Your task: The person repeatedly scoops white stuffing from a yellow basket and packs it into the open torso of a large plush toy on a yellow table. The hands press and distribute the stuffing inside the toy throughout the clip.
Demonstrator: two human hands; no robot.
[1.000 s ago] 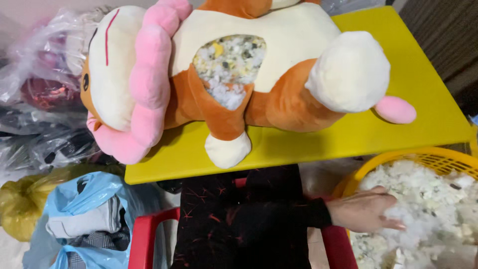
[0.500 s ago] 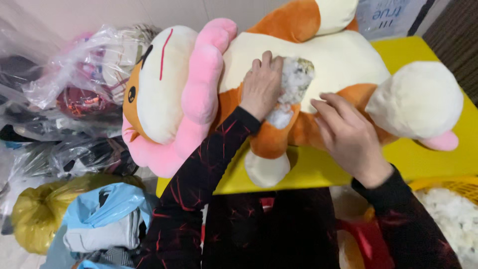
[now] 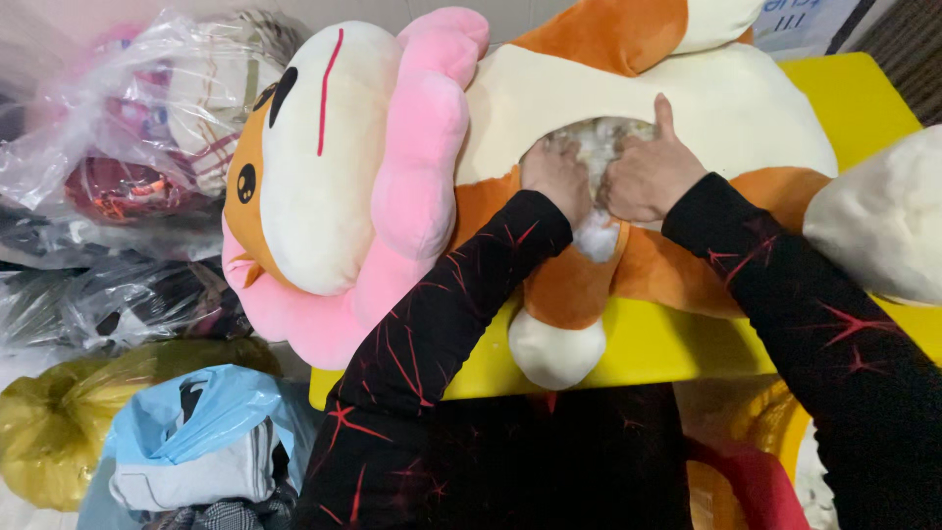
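Both hands meet at the plush toy's belly opening; left hand has fingers buried in the white stuffing, right hand curled, thumb up; the toy lies lengthwise across the yellow worktop, straight ahead.

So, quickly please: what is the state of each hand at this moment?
Left hand: fingers pushed into the plush toy's opening, on the white stuffing; grip cannot be told.
Right hand: closed in a fist on the stuffing, thumb up.

A cluttered home storeroom: bagged clothes heaped beside a yellow table.
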